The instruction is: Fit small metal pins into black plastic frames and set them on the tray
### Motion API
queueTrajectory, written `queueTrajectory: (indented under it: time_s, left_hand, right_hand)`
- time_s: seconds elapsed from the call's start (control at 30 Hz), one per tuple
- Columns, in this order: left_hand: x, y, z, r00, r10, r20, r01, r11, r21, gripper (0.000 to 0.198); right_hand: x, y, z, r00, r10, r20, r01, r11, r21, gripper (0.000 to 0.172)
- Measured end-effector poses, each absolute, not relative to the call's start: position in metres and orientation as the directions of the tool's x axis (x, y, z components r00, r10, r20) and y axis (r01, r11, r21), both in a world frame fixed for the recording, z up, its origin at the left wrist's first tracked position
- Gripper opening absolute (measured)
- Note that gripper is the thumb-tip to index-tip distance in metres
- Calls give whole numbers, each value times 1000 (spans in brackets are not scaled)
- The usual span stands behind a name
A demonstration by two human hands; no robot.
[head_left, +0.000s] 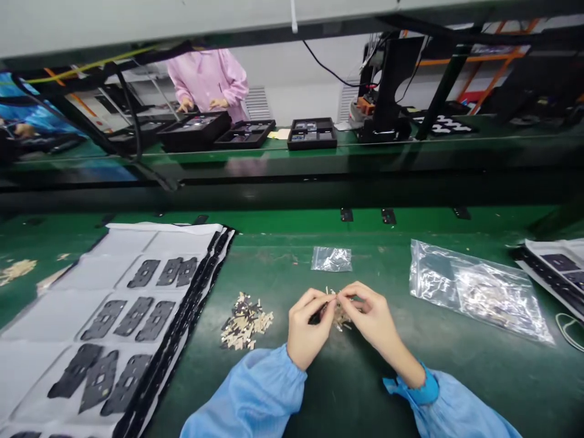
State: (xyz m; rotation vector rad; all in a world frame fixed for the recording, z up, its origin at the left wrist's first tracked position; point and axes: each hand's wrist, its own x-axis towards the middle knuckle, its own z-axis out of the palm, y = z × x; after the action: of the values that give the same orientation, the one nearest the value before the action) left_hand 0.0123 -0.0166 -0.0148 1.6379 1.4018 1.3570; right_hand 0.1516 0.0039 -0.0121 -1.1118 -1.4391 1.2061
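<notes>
My left hand (pixel 311 322) and my right hand (pixel 371 315) meet fingertip to fingertip above the green work surface (pixel 347 395). Both are closed in a pinch, and whatever lies between the fingertips is too small to name. Just behind and beneath the fingers, partly hidden by them, is a small heap of tiny light pieces (pixel 342 319). Left of my left hand lies a larger pile of small beige and dark pieces (pixel 245 322). A small clear zip bag (pixel 331 259) lies flat beyond my hands.
At left, a padded white sheet (pixel 68 310) carries several flat black parts (pixel 146 320). A large clear bag (pixel 479 292) with small pieces inside lies to the right. Behind a dark ledge (pixel 274 188), black trays (pixel 312 135) stand near a person in a pink coat (pixel 210 79).
</notes>
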Motion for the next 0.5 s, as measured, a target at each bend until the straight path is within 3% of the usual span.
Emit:
queueTrajectory:
  time_s: [0.1, 0.23, 0.37, 0.5]
  left_hand:
    - [9, -13, -15, -114, 965, 235, 281, -195, 940, 16]
    - [5, -7, -16, -109, 992, -60, 4, 61, 998, 15]
    - [6, -5, -18, 2, 969, -248, -267, 239, 933, 17]
    - [9, -7, -18, 70, 949, -306, -364, 310, 878, 17]
  right_hand:
    - [152, 7, -13, -217, 975, 40, -15, 38, -999, 13]
    - [156, 12, -12, -181, 982, -48, -114, -69, -991, 14]
    - [159, 13, -7, -221, 961, -163, -166, -202, -965, 16]
    - [159, 11, -4, -262, 935, -239, -205, -296, -933, 19]
